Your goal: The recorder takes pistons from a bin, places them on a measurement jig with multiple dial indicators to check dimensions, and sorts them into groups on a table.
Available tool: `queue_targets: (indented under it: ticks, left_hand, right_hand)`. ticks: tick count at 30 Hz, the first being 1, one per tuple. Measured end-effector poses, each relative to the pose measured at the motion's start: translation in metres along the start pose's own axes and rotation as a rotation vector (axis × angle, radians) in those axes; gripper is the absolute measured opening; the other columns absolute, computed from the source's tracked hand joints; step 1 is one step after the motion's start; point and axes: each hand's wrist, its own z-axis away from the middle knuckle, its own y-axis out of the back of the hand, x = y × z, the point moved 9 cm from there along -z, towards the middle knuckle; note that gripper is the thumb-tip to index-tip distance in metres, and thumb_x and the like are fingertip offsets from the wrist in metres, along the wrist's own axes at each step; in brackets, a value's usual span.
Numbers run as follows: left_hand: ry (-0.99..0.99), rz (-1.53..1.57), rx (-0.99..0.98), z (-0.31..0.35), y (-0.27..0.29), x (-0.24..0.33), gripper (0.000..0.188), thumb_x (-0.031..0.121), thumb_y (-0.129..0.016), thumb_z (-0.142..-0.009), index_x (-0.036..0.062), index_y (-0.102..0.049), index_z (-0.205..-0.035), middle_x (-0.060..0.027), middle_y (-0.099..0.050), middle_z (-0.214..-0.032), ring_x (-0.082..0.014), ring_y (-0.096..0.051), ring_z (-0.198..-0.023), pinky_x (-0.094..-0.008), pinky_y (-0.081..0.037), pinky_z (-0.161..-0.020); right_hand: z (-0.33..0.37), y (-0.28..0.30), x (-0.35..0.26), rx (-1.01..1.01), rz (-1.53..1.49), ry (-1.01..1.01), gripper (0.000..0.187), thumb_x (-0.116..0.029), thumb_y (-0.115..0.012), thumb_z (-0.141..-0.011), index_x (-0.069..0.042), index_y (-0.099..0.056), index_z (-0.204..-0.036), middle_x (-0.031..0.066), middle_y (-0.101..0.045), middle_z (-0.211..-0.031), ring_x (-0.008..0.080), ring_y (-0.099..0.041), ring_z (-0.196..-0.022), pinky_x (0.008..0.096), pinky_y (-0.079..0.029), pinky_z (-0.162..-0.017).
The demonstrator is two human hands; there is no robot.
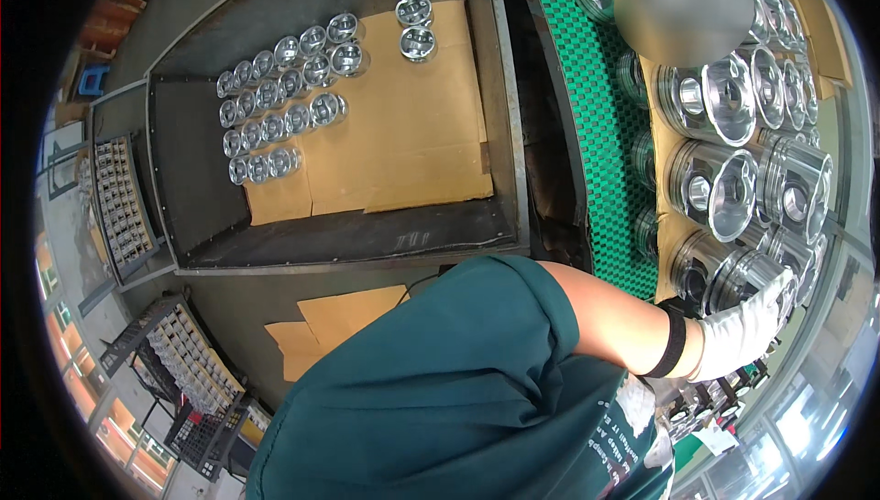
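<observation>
A worker's right hand (747, 330), in a white glove with a black wristband, closes its fingers around a shiny metal piston (744, 282) at the near end of a stack on the green mat (600, 133). The left hand is out of view. The piston lies on its side, touching its neighbours; about ten large pistons crowd the cardboard strips there, close to the bench edge. To the left, a dark steel bin (197, 197) holds cardboard sheets (412, 124) carrying roughly twenty-three small pistons (275, 120) in four rows, two more standing apart (415, 28). Most of that cardboard lies bare. Two more cardboard pieces (339, 326) rest on the floor.
</observation>
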Motion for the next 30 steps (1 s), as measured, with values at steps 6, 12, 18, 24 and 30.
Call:
queue_targets:
  ticks: [6,12,18,24,30]
  left_hand:
    - [-0.029,0.123,0.057,-0.001,0.015,-0.013,0.03,0.003,-0.047,-0.082,-0.0161,-0.064,-0.097,-0.0198,-0.061,-0.086,-0.0325,-0.063,-0.085,-0.0734,-0.029,-0.112]
    - [-0.04,0.062,-0.02,-0.002,0.007,-0.006,0.028,0.005,-0.048,-0.082,-0.0112,-0.066,-0.096,-0.0162,-0.058,-0.08,-0.0297,-0.061,-0.088,-0.0721,-0.025,-0.115]
    - [-0.108,0.359,-0.163,-0.006,-0.003,0.0,0.024,0.009,-0.05,-0.083,-0.0019,-0.069,-0.091,-0.013,-0.059,-0.08,-0.0311,-0.061,-0.089,-0.0688,-0.02,-0.118]
    - [-0.053,0.692,-0.184,-0.009,-0.011,0.005,0.018,0.008,-0.053,-0.081,0.0073,-0.07,-0.078,-0.0102,-0.059,-0.075,-0.0279,-0.061,-0.088,-0.0632,-0.017,-0.121]
    - [-0.336,0.18,-0.349,-0.02,0.002,0.026,0.022,0.013,-0.055,-0.084,0.0002,-0.065,-0.1,-0.0159,-0.068,-0.102,-0.0279,-0.065,-0.092,-0.0525,-0.041,-0.105]
  right_hand:
    - [0.005,-0.002,0.011,0.0,-0.002,-0.01,0.043,-0.036,-0.052,-0.1,-0.012,-0.051,-0.136,0.011,-0.056,-0.123,0.0261,-0.055,-0.109,0.0449,-0.047,-0.094]
    - [0.01,0.002,0.027,0.005,-0.009,-0.025,0.043,-0.036,-0.053,-0.1,-0.012,-0.051,-0.136,0.0109,-0.056,-0.123,0.0266,-0.055,-0.109,0.0457,-0.047,-0.094]
    - [0.015,0.018,0.063,0.024,-0.062,-0.046,0.044,-0.036,-0.054,-0.1,-0.013,-0.051,-0.137,0.0108,-0.056,-0.123,0.027,-0.054,-0.11,0.0465,-0.047,-0.094]
    - [0.021,0.053,0.124,0.064,-0.184,-0.067,0.044,-0.036,-0.054,-0.1,-0.013,-0.05,-0.137,0.0107,-0.055,-0.123,0.0275,-0.054,-0.11,0.0474,-0.047,-0.094]
    - [0.021,0.107,0.198,0.059,-0.249,0.02,0.061,-0.042,-0.062,-0.097,-0.015,-0.041,-0.148,0.0208,-0.05,-0.135,0.039,-0.053,-0.118,0.0467,-0.047,-0.098]
